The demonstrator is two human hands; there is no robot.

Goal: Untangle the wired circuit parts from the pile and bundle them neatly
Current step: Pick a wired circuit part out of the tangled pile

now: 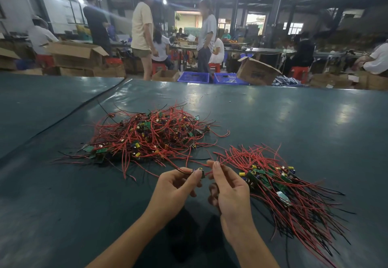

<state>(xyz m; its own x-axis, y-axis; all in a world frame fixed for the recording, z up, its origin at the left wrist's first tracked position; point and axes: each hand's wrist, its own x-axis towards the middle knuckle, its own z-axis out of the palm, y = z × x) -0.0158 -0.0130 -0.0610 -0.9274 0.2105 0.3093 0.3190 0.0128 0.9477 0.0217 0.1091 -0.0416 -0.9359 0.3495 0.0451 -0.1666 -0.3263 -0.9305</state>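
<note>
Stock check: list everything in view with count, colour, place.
Tangled pile of wired circuit parts: one, red and black wires, green boards, table left.
Sorted bundle of wired circuit parts: one, same colours, table right.
Single wired circuit part: one, red wire, between the hands.
Table cover: one, dark green, foreground.
Plastic crates: two, blue, floor beyond table.
Cardboard boxes: several, brown, background.
People: several, background.
Left hand: one, pinches the single part's board.
Right hand: one, pinches its red wire.

The left hand (174,190) and right hand (233,192) are shown bare, with slender fingers (218,176) and short, rounded nails. The left forearm (130,236), drawn from 7 o'clock, and the right forearm (248,241), from 5 o'clock, are seen uncovered to the frame edge.
</note>
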